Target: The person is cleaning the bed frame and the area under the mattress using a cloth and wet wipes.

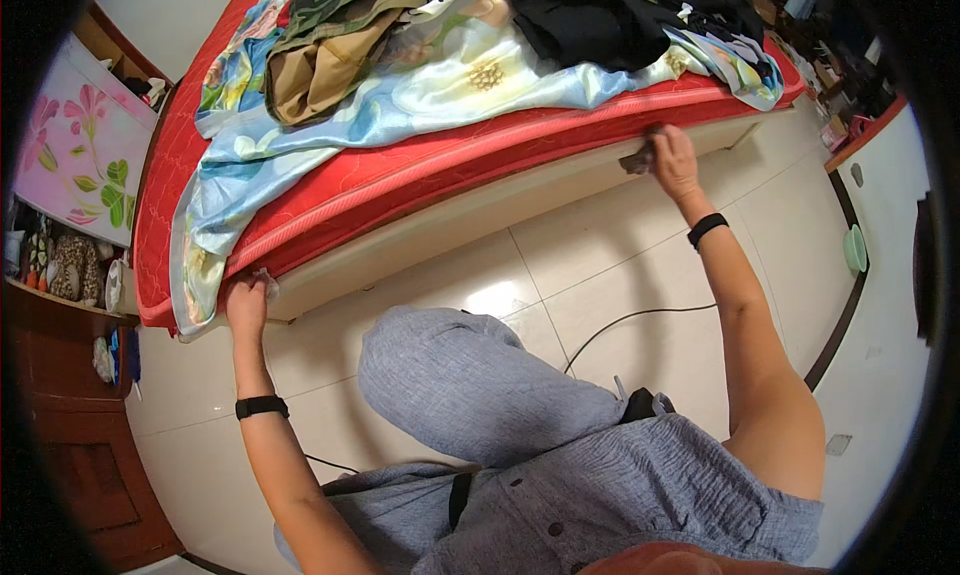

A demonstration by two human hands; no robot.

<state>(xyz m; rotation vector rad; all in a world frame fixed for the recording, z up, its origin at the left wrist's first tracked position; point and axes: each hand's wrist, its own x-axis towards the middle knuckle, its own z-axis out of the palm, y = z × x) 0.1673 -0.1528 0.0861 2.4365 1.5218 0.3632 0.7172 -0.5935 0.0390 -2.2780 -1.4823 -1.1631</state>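
A bed with a red mattress [420,168] on a pale wooden frame [430,227] stands before me. By the mattress's near left corner, my left hand [246,303] is closed, fingers curled, with a small whitish crumpled piece [268,283] showing at its fingertips; whether it is tissue or plastic I cannot tell. Farther right, my right hand [675,160] pinches a small dark brown flat piece [637,162] close to the frame's side, its kind unclear. A shiny blue floral sheet [400,120] lies rumpled over the mattress and hangs down at the left corner.
Camouflage clothing [340,25] and black clothes [590,20] are heaped on the bed. A dark cable [640,313] crosses the tiled floor [560,255]. A cabinet with a flower-painted door [85,145] stands left. At right, a green basin [855,248] is by the wall.
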